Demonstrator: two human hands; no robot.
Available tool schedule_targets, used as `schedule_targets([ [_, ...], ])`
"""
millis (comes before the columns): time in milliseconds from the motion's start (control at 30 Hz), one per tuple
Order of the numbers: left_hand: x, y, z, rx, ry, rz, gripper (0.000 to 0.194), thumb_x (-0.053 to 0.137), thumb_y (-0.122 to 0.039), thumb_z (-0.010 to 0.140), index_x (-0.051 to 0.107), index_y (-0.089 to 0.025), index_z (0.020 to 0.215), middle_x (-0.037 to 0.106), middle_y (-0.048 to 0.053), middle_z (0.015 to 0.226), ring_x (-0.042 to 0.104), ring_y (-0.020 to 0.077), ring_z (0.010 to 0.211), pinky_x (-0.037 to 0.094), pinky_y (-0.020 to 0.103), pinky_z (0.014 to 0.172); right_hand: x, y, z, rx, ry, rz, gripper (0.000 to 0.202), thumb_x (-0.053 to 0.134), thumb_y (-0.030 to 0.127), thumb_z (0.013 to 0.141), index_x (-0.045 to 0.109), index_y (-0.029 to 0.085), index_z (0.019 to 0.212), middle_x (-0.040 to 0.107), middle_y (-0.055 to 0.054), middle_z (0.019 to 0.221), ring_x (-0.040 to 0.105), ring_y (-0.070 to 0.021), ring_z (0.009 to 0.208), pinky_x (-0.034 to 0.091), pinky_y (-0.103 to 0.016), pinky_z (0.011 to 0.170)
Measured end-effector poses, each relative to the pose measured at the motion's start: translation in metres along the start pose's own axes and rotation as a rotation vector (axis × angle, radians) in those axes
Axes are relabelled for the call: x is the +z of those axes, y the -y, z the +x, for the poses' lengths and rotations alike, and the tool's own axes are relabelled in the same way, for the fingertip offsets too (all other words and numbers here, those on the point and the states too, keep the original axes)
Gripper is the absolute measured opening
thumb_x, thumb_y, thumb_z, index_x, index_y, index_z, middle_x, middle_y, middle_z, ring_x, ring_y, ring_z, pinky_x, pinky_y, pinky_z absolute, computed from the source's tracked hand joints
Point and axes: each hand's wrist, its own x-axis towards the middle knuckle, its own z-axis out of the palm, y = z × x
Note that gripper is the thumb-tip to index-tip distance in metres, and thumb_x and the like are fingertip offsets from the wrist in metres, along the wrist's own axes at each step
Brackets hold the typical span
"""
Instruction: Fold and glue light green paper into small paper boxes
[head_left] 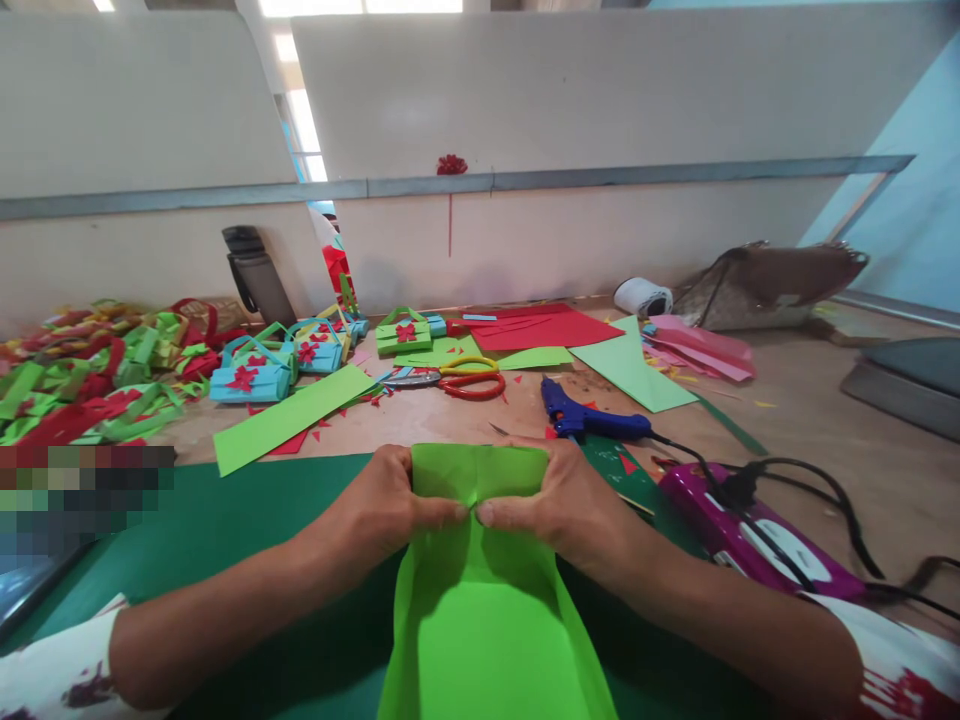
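Note:
A sheet of bright green paper stretches from the bottom edge up to both hands, its far end creased and its sides bent upward. My left hand grips the left side of that far end, thumb laid across the front. On the opposite side my right hand holds it the same way. The two thumb tips nearly meet at the centre crease. The other fingers are mostly hidden behind the paper. Underneath lies a dark green cutting mat.
Beyond the hands lie scissors, a blue glue gun and red paper. A purple power strip with black cords sits at right. Small paper bags and heaped paper pieces fill the left, near a dark bottle.

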Motion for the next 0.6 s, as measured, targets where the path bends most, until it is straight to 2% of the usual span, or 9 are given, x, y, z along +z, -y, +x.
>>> schedule_targets([
  [100, 0.0031, -0.0015, -0.0021, 0.03, 0.026, 0.023, 0.016, 0.068, -0.012, 0.059, 0.066, -0.012, 0.075, 0.067, 0.001, 0.066, 0.062, 0.0151, 0.059, 0.049, 0.023, 0.054, 0.0018, 0.0002, 0.0002, -0.013, -0.021, 0.008, 0.025, 0.066, 0.014, 0.057, 0.062, 0.015, 0.082, 0.062, 0.001, 0.07, 0.054, -0.0125, 0.061, 0.043, -0.02, 0.05],
  [233, 0.0029, -0.0028, -0.0043, 0.087, 0.053, 0.084, 0.015, 0.065, -0.012, 0.061, 0.064, -0.011, 0.076, 0.066, 0.0, 0.067, 0.058, 0.0129, 0.059, 0.046, 0.021, 0.054, 0.0032, -0.0014, -0.0006, -0.021, -0.056, -0.096, 0.017, 0.065, 0.013, 0.061, 0.06, 0.016, 0.076, 0.06, 0.004, 0.064, 0.052, -0.0099, 0.055, 0.04, -0.018, 0.046],
  [433, -0.0047, -0.0019, -0.0011, 0.046, 0.101, 0.188, 0.018, 0.061, -0.007, 0.059, 0.065, -0.01, 0.076, 0.065, -0.001, 0.066, 0.055, 0.0118, 0.057, 0.044, 0.021, 0.053, 0.0019, -0.0042, -0.0035, -0.129, -0.143, -0.316, 0.014, 0.061, 0.011, 0.064, 0.058, 0.017, 0.076, 0.055, 0.006, 0.063, 0.048, -0.008, 0.054, 0.036, -0.017, 0.046],
  [600, -0.0053, 0.0, 0.0009, 0.081, 0.136, 0.185, 0.016, 0.062, -0.008, 0.059, 0.064, -0.011, 0.075, 0.064, -0.001, 0.068, 0.055, 0.0121, 0.059, 0.044, 0.022, 0.055, 0.0006, -0.0055, -0.0034, -0.177, -0.157, -0.425, 0.013, 0.06, 0.01, 0.064, 0.057, 0.018, 0.073, 0.054, 0.006, 0.065, 0.048, -0.0083, 0.057, 0.037, -0.018, 0.05],
])
